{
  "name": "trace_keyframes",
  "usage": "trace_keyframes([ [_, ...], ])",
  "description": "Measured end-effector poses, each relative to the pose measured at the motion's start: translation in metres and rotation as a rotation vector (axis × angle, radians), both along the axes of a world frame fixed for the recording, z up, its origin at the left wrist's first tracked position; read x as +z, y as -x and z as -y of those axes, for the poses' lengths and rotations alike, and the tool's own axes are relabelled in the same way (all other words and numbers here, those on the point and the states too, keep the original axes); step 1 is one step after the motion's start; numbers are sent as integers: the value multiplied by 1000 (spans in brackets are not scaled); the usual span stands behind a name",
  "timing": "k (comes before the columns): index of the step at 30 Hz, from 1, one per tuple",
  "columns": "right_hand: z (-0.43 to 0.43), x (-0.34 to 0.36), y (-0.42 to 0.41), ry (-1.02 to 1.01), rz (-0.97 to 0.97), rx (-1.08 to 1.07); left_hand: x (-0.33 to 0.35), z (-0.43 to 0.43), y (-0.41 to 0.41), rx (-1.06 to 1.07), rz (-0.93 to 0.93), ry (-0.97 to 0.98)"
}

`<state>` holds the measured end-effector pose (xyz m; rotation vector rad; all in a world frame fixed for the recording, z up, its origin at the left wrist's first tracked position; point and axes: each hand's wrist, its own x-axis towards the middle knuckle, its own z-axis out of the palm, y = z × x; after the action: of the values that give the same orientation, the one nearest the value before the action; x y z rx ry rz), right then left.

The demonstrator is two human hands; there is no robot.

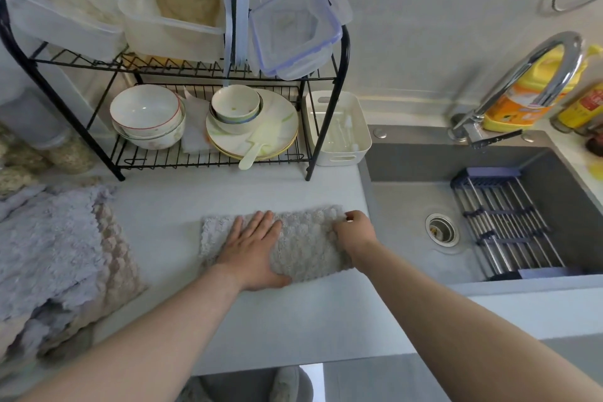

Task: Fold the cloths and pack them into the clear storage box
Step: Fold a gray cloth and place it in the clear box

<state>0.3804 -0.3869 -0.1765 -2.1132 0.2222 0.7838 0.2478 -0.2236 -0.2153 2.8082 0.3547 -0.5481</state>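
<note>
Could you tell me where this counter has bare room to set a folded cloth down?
Bare counter lies between the dish rack and the grey cloth, between the cloth pile and the grey cloth, and along the near edge. Crowded: the rack's shelves, the left end under the pile, the sink's right half with its drain rack.

Just in front of the dish rack point(153, 158) a strip of bare countertop point(228, 192) is open to a hand. Nearer, a grey cloth point(306, 245) fills the middle. A cloth heap point(49, 254) blocks the rack's front left. A white bin point(339, 158) and the sink point(408, 206) bound its right.
</note>
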Motion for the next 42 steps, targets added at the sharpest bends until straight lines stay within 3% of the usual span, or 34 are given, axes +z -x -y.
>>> trace_keyframes([
  [4,7,12,-10,-42,59,-44,8,-13,-1,13,107,-16],
  [8,11,38,-13,-124,38,26,-6,-61,64,278,307,-45],
  [14,-40,52,19,-202,79,253,-26,-87,113,432,195,-146],
  [23,-125,6,63,-78,50,486,-32,-90,112,448,255,-138],
  [26,-127,-2,71,-123,-41,577,-35,-93,114,448,275,-135],
  [28,-118,2,72,-257,-99,503,-38,-92,115,444,268,-138],
  [30,-103,11,69,-321,-34,363,-38,-93,114,447,263,-130],
  [33,-74,14,59,-24,224,263,-36,-95,115,450,258,-121],
  [36,-57,1,59,228,147,332,-24,-83,107,433,426,-41],
  [39,-59,-9,64,239,117,377,-7,-56,64,139,611,28],
  [42,-56,-15,69,163,88,314,-9,-37,41,75,328,13],
])
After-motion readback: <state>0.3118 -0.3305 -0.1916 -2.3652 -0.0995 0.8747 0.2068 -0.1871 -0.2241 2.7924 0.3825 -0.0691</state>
